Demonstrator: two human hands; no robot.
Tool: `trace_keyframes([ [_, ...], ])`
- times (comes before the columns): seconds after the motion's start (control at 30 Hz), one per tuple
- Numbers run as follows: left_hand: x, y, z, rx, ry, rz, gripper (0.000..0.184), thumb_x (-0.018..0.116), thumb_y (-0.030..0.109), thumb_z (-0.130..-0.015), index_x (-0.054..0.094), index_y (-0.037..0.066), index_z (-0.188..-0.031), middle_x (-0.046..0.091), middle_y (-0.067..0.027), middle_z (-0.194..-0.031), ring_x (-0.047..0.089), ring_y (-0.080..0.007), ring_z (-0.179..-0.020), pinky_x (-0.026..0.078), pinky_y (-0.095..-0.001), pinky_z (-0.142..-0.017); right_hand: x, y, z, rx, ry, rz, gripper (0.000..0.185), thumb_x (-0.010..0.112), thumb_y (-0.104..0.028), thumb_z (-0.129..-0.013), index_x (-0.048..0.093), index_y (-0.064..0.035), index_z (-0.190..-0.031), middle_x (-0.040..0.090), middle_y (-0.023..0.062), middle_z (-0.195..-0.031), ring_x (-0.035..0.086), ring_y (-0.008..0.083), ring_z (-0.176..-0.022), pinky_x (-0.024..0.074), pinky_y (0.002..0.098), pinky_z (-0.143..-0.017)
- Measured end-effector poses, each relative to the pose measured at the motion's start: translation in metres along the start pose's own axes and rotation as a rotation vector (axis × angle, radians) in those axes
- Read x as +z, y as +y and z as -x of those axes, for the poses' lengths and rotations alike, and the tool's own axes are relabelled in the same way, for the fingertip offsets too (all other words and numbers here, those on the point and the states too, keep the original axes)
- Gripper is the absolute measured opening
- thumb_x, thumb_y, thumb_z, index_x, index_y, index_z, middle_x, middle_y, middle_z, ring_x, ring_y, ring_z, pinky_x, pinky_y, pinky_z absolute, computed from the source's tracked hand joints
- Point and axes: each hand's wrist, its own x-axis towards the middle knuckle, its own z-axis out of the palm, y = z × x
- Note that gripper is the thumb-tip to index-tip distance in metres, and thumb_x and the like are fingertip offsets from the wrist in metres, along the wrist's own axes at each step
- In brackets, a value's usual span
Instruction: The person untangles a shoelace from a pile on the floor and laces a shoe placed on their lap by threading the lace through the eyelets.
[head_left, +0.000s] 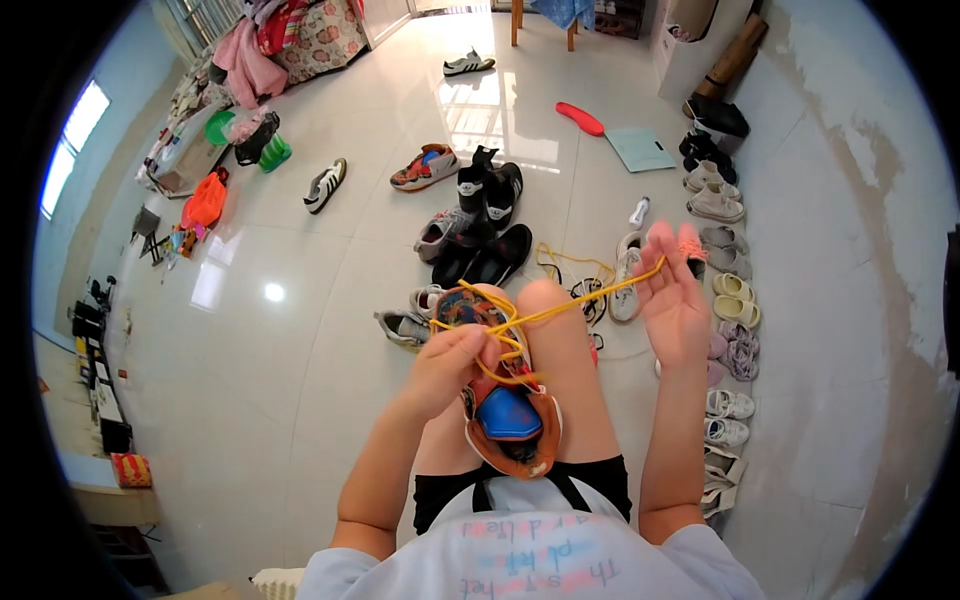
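Note:
A patterned orange and brown sneaker [540, 440] rests on my lap, its toe pointing away from me and its blue tongue [508, 412] showing. Yellow shoelace [590, 298] is threaded partway through its upper. My left hand [452, 368] is closed, pinching the lace close against the shoe. Out to the side, my right hand [672, 300] is raised palm up with the lace caught at its fingers. Between the two hands the strand runs taut. A loose loop of lace hangs over the shoe, slightly blurred at its end.
Several shoes, including black slip-ons [482, 255] and a matching orange sneaker [424, 167], lie on the tiled floor ahead. Loose laces [560, 262] are spread nearby. A row of shoes [735, 290] lines the right wall. A red insole [580, 118] lies beside a pale board [640, 150].

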Motion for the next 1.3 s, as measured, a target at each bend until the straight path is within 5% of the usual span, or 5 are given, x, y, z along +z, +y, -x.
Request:
trace_keyframes([
  [0.37, -0.017, 0.011, -0.009, 0.106, 0.197, 0.59, 0.027, 0.043, 0.028, -0.099, 0.047, 0.009, -0.08, 0.049, -0.0034, -0.078, 0.049, -0.0155, -0.069, 0.042, -0.0267, -0.061, -0.004, 0.052, 0.021, 0.499, -0.023, 1.14, 0.023, 0.055, -0.015, -0.092, 0.063, -0.0019, -0.109, 0.062, 0.0053, -0.091, 0.064, 0.0169, -0.076, 0.0516, 0.0294, -0.069],
  [0.43, -0.014, 0.006, -0.012, 0.065, 0.219, 0.665, 0.027, 0.043, 0.027, -0.099, 0.048, 0.009, -0.08, 0.049, -0.0034, -0.077, 0.049, -0.0155, -0.069, 0.043, -0.0266, -0.061, 0.008, 0.066, 0.03, 0.07, -0.191, 1.609, 0.025, 0.059, -0.009, -0.086, 0.063, -0.0023, -0.109, 0.063, 0.0088, -0.095, 0.063, 0.0152, -0.075, 0.0514, 0.027, -0.067],
  [0.73, -0.004, -0.021, -0.016, 0.035, 0.312, 0.608, 0.025, 0.045, 0.026, -0.097, 0.056, 0.004, -0.094, 0.061, -0.0091, -0.092, 0.058, -0.0172, -0.078, 0.049, -0.0291, -0.069, 0.086, 0.098, 0.047, -0.54, -0.623, 1.415, 0.033, 0.066, -0.002, -0.075, 0.065, -0.0056, -0.108, 0.065, 0.01, -0.104, 0.064, 0.0203, -0.088, 0.0508, 0.0316, -0.076],
  [1.1, -0.002, -0.018, 0.005, 0.099, 0.214, 0.485, 0.021, 0.05, 0.005, -0.09, 0.057, -0.005, -0.107, 0.062, -0.0154, -0.101, 0.064, -0.0244, -0.094, 0.053, -0.0333, -0.085, 0.045, 0.105, 0.04, -0.455, -0.559, 1.521, 0.019, 0.065, -0.005, -0.079, 0.067, -0.0031, -0.098, 0.066, 0.0119, -0.088, 0.063, 0.0279, -0.087, 0.0497, 0.0366, -0.079],
  [1.3, 0.004, -0.025, 0.008, 0.159, 0.336, 0.172, 0.019, 0.057, -0.002, -0.088, 0.061, -0.006, -0.106, 0.064, -0.0141, -0.1, 0.064, -0.0165, -0.081, 0.054, -0.0257, -0.073, 0.047, 0.106, 0.048, -0.423, -0.499, 1.438, 0.016, 0.064, -0.007, -0.083, 0.067, -0.0001, -0.097, 0.066, 0.0142, -0.084, 0.064, 0.028, -0.08, 0.0504, 0.0352, -0.074],
])
